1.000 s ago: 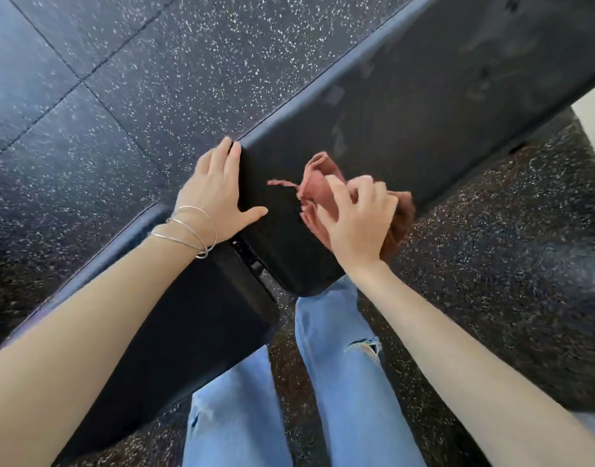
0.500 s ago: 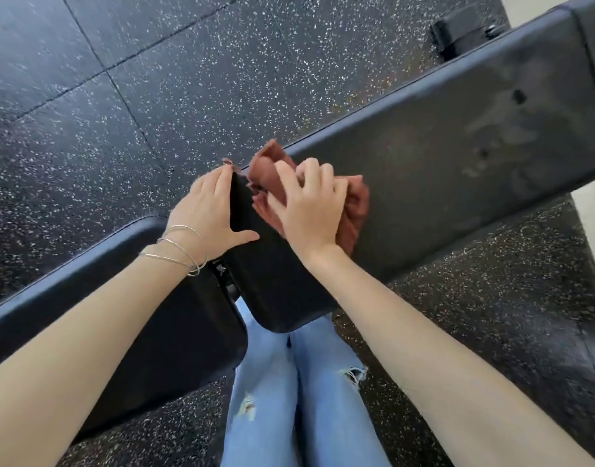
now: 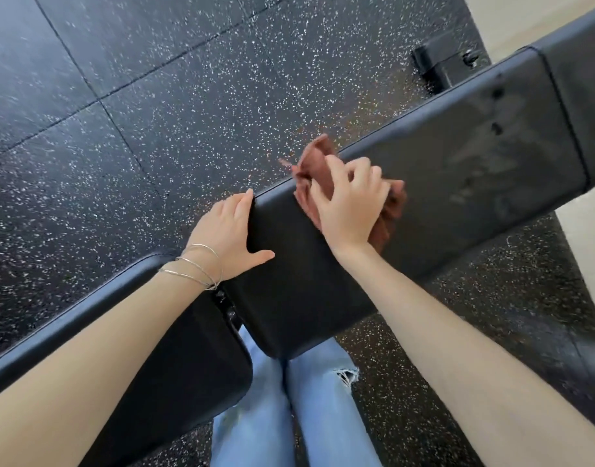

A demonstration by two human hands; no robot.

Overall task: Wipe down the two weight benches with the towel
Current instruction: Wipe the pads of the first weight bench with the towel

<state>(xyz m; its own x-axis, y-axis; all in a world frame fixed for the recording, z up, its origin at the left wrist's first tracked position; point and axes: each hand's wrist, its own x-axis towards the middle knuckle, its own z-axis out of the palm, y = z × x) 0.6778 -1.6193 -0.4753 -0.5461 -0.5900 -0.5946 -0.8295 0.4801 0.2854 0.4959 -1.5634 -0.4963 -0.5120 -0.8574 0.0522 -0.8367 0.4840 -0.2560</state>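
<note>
Rust-brown towel (image 3: 318,170) lies bunched under right hand (image 3: 351,205) on bench (image 3: 474,163).

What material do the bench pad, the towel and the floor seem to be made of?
Bench pad: probably black vinyl or leatherette, smooth, with a faint sheen and a stitched seam.
Towel: soft rust-red cloth, crumpled into folds.
Floor: likely rubber tiles, matte black with white flecks and visible joints.

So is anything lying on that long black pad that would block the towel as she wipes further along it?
Nothing visible does. The right hand presses the reddish towel onto the long bench pad, and the pad ahead is bare apart from faint smears and a few small dark spots. The left hand rests on the pad's near end, behind the towel.
</note>
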